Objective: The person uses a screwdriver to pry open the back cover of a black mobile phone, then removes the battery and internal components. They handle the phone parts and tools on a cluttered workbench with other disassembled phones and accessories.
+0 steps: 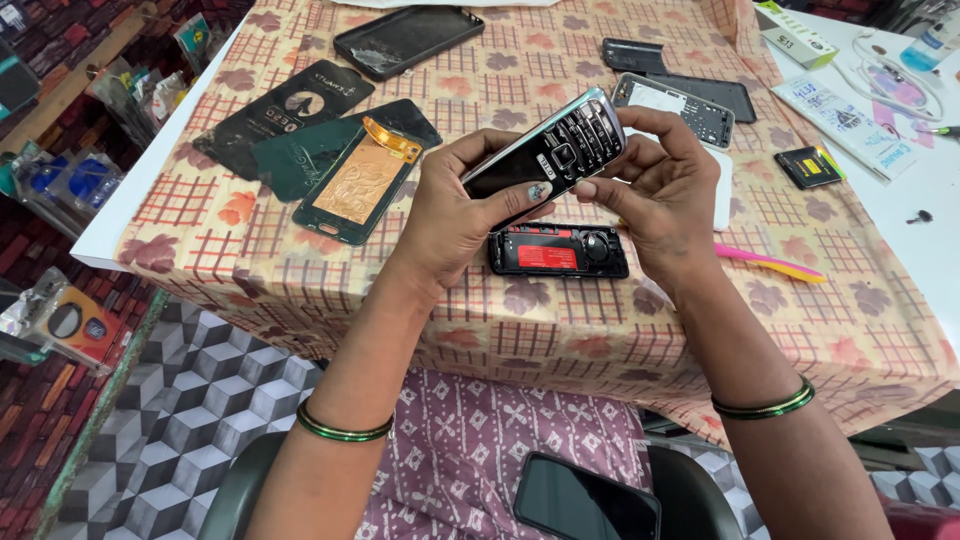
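Both hands hold a black keypad phone front [560,150] with a silver rim, tilted above the table. My left hand [460,200] grips its lower end, thumb across the screen. My right hand [660,190] holds its upper end and side with the fingertips. Directly below on the patterned cloth [500,80] lies the open phone body [558,250], black with a red label inside.
Phone screens and dark back panels [300,110], one copper-backed display [360,185], a cracked screen [405,38], keypad frames [675,105], a small black battery [810,167] and a pink-yellow pry tool [770,263] lie about. A smartphone [585,500] rests on my lap.
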